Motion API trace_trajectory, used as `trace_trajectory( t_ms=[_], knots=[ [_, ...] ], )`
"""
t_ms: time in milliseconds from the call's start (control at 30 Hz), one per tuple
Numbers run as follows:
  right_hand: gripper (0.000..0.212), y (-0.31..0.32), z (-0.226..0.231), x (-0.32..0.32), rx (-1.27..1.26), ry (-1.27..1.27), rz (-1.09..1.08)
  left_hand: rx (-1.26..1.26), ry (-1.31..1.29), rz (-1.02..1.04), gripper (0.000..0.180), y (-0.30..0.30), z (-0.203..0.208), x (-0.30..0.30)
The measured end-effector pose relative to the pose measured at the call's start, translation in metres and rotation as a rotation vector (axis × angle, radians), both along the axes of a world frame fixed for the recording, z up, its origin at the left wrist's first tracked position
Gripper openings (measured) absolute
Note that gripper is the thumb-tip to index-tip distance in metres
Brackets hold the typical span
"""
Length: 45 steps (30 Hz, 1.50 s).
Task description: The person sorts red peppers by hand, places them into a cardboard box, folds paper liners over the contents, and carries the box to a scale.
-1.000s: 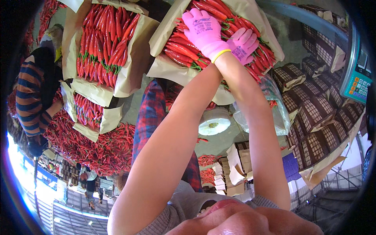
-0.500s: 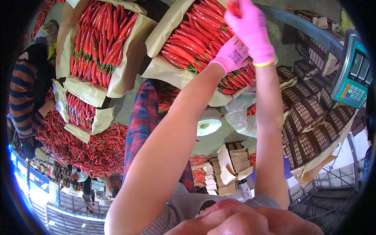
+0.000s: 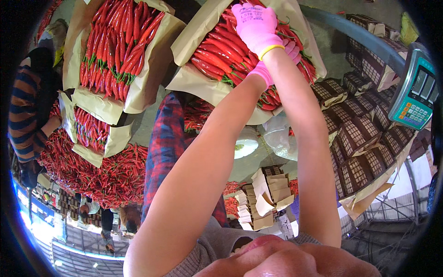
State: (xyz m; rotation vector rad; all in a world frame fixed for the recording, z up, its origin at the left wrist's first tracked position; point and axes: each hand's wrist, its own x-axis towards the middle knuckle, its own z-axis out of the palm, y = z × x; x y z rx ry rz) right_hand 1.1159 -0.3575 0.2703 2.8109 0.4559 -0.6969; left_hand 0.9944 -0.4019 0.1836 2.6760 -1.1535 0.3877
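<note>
Both my hands wear pink gloves over a paper-lined box (image 3: 196, 87) packed with long red chili peppers (image 3: 226, 48). My right hand (image 3: 256, 27) is back-up on the peppers near the far side; its fingertips are hidden, so I cannot tell whether it grips any. A yellow band circles its wrist. My left hand (image 3: 290, 50) lies nearer on the peppers, partly covered by my right wrist. Its visible fingers are stretched out on the chilies.
To the left stands another box of chilies (image 3: 113, 51), with a smaller one (image 3: 92, 129) nearer. A person in a striped sleeve (image 3: 25, 106) works beside a chili heap (image 3: 101, 175). Brown crates (image 3: 364, 134) and a teal scale (image 3: 415, 92) stand right. A plastic bag (image 3: 279, 138) lies below the box.
My right hand has come down and left onto the peppers, from above the box's far right with something red in it. My left hand stays at the box, now crossed by my right wrist.
</note>
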Motion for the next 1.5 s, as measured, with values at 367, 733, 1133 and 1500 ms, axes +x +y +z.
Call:
trace_trajectory(
  t_ms=[367, 733, 1133, 1500],
  knots=[
    [0.031, -0.08, 0.129, -0.051, 1.375, -0.161, -0.895, -0.331, 0.552, -0.101, 0.057, 0.012, 0.033, 0.012],
    [0.024, -0.076, 0.067, -0.458, 1.771, -0.109, -2.148, 0.065, 0.014, -0.323, 0.054, -0.002, 0.049, 0.017],
    [0.043, 0.037, -0.055, -0.967, 1.253, -1.14, -3.11, 0.387, -0.119, -0.306, 0.081, 0.141, 0.12, -0.06],
    [0.066, 0.034, -0.095, -1.293, 0.361, -0.548, -3.166, 0.743, 1.063, -0.253, 0.055, 0.279, 0.095, -0.407]
  ],
)
